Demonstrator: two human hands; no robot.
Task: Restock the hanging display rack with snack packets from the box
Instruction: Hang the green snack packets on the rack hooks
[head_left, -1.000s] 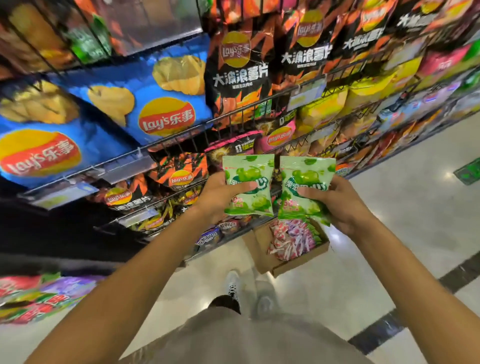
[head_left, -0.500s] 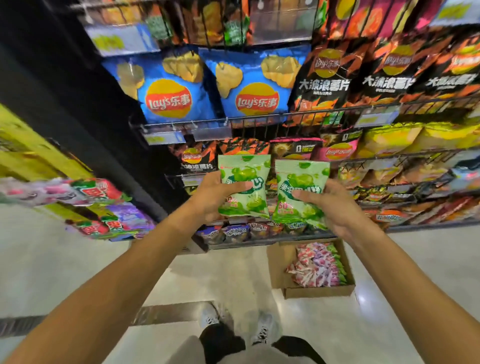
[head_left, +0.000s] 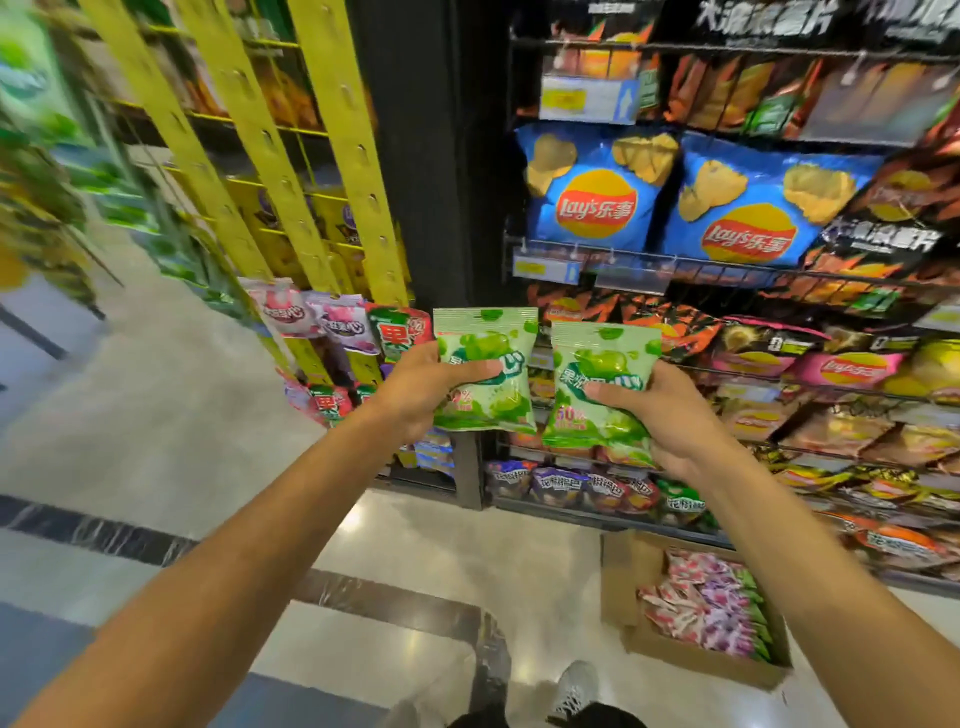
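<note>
Currently both hands are up at chest height in front of the shelving, each carrying 1 green snack packet. The left hand (head_left: 415, 384) pinches the left green packet (head_left: 485, 371) by its left edge, thumb lying across the front. The right hand (head_left: 670, 415) grips the right green packet (head_left: 600, 387) along its right edge, thumb likewise over the printed face. Both packets stand upright, long axis vertical, sealed top edges uppermost, side by side and just apart.

Key relation: the hanging display rack (head_left: 337, 171), a set of yellow perforated strips, lies up and to the left of both hands. Its strips run steeply, leaning toward upper left. Red and purple packets (head_left: 343, 325) already hang at the strips' lower ends, just left of the left hand. The left hand is clearly nearer the rack; the right hand sits in front of the wire chip shelves (head_left: 727, 260), which are not the target.

Judgement: the left packet should go up first, top edge leading toward a free hook. No hooks are resolvable here; that area is motion-blurred.

The box (head_left: 623, 587) rests on the floor, lower right, below the right forearm, with more packets inside.
</note>
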